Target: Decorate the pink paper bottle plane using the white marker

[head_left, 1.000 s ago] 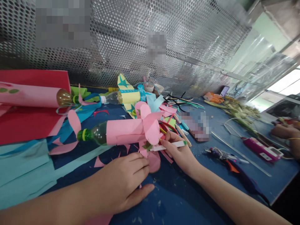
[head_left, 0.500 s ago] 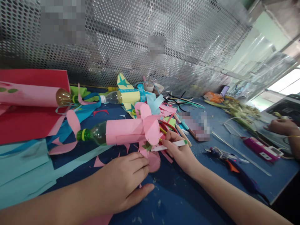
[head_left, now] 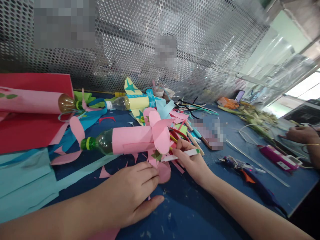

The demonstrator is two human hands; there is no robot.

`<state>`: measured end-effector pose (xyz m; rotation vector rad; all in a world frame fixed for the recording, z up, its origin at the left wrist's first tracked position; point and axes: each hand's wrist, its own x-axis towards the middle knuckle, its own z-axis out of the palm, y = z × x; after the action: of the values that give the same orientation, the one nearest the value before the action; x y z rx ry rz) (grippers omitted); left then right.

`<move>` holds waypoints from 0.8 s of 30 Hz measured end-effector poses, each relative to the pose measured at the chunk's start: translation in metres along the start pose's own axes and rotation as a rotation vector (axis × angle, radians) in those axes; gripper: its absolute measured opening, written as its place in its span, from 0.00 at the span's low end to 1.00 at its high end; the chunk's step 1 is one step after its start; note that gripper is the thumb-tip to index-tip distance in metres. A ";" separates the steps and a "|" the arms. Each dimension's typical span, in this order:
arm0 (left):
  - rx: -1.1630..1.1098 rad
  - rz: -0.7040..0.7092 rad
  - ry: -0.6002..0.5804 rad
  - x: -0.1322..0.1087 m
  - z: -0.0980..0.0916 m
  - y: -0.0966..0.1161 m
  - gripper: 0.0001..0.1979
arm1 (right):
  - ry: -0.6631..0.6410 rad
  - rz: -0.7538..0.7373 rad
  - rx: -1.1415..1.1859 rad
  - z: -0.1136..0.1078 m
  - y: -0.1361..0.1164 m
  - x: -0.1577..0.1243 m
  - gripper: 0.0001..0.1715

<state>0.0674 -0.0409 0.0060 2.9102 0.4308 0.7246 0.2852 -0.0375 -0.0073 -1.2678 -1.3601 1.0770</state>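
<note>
A plastic bottle wrapped in pink paper point(head_left: 130, 140), with pink paper wings and a green cap, lies on the blue table point(head_left: 190, 206). My left hand point(head_left: 130, 193) rests on the table just in front of it, fingers curled down onto a pink paper piece point(head_left: 163, 171) with a small green star. My right hand point(head_left: 193, 161) is closed on a white pen point(head_left: 181, 155) with a green end, its tip at the pink wing.
A yellow paper bottle plane point(head_left: 136, 101) and a second pink-wrapped bottle point(head_left: 32, 103) on red paper lie behind. Teal paper strips point(head_left: 25, 180) cover the left. A glue gun point(head_left: 240, 166), a pink device point(head_left: 278, 158) and sticks lie right. Another person's hand point(head_left: 302, 135) is at the far right. Perforated metal wall behind.
My hands and the pink bottle have barely moved. The other person's hand at the far right has shifted a little.
</note>
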 end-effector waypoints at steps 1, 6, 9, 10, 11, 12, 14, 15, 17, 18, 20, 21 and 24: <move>-0.004 -0.001 -0.001 0.000 0.000 0.000 0.21 | -0.002 -0.001 -0.004 0.000 0.000 0.000 0.20; -0.025 -0.007 0.012 -0.001 0.002 0.000 0.20 | 0.002 0.006 -0.002 0.001 0.002 0.001 0.20; -0.019 -0.003 0.015 -0.001 0.002 0.000 0.20 | 0.004 0.018 0.017 0.002 0.002 0.001 0.19; -0.016 -0.004 0.014 -0.001 0.001 0.000 0.20 | 0.004 0.018 0.019 0.002 0.002 0.001 0.19; -0.016 -0.004 0.013 -0.001 0.001 0.000 0.20 | 0.000 0.018 0.019 0.002 0.002 0.001 0.19; -0.016 -0.004 0.015 -0.001 0.000 0.000 0.20 | -0.008 0.018 0.019 0.002 0.002 0.001 0.19; -0.021 -0.002 0.011 0.000 0.000 0.000 0.19 | -0.023 0.017 0.014 0.002 0.001 0.000 0.19; -0.024 -0.002 0.007 0.000 -0.001 0.000 0.19 | -0.022 0.018 0.009 0.002 0.000 0.000 0.19; -0.027 -0.005 0.002 0.000 -0.001 0.000 0.19 | -0.016 0.024 0.007 0.002 -0.001 0.000 0.19; -0.028 -0.007 0.002 -0.001 -0.001 0.001 0.19 | -0.018 0.029 0.010 0.002 -0.001 -0.001 0.19; -0.032 -0.010 0.005 -0.001 0.000 0.001 0.19 | -0.031 0.039 0.022 0.003 -0.002 -0.001 0.19; -0.031 -0.012 0.008 -0.001 0.000 0.001 0.18 | -0.035 0.042 0.029 0.003 -0.002 -0.001 0.19; -0.015 -0.016 0.018 -0.001 0.001 0.000 0.18 | -0.043 0.056 0.044 0.003 -0.001 -0.001 0.19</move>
<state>0.0672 -0.0416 0.0043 2.8853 0.4474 0.7494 0.2821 -0.0388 -0.0068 -1.2636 -1.3330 1.1731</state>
